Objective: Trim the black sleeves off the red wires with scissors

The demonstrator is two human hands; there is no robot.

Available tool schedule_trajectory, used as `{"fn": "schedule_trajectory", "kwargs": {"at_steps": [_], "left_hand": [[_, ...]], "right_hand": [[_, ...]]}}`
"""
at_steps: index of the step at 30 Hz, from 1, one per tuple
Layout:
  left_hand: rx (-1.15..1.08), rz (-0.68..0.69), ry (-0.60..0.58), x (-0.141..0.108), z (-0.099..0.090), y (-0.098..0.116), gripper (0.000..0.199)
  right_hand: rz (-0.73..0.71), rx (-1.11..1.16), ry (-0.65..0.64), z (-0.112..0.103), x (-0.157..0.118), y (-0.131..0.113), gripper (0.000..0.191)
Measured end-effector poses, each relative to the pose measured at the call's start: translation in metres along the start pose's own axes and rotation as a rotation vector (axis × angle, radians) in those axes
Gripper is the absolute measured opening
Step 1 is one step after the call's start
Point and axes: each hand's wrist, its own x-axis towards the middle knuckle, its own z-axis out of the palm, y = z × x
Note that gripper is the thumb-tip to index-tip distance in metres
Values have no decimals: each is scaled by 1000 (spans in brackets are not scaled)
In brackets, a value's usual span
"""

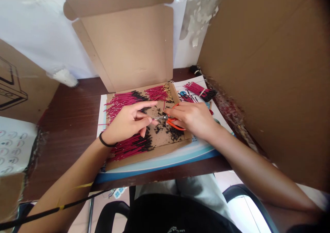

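My left hand [126, 122] pinches a dark-tipped wire [146, 109]; at its three o'clock, my right hand [192, 117] closes around orange-handled cutters [173, 123].

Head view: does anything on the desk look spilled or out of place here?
Yes: loose black crumbs lie scattered over the floor of the cardboard box, around the orange-handled cutters in the right hand. The red wires lie in tidy bundles, so this loose litter stands out; too small to tell what it is.

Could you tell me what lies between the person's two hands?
In the head view, the metal tip of orange-handled cutters lies between the left hand and right hand.
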Motion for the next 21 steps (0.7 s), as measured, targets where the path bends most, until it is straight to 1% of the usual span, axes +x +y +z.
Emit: {"fn": "schedule_trajectory", "kwargs": {"at_steps": [3, 7, 10, 13, 15, 16, 17, 19, 21], "left_hand": [[4, -1, 9, 1, -3, 1, 55], [38, 30, 39, 3, -9, -3, 47], [33, 38, 61, 5, -10, -8, 42], [1, 24, 51, 6, -8, -11, 39], [-31, 19, 27, 6, -5, -11, 39], [-46, 20, 16, 5, -3, -11, 39], [-59, 23, 7, 5, 0, -10, 40], [-74, 35, -7, 5, 4, -11, 39], [-75, 52, -20, 5, 8, -11, 38]], "right_hand": [[92, 13, -17, 1, 2, -4, 21], [228, 37, -8, 3, 3, -9, 26], [346, 132, 24, 3, 3, -10, 29], [447, 387, 141, 4, 5, -13, 28], [484, 633, 243, 6, 8, -18, 28], [498, 769, 272, 7, 10, -21, 27], [510, 902, 286, 9, 12, -24, 27], [522, 1137, 265, 13, 14, -28, 28], [548, 1282, 249, 16, 16, -30, 29]]}}
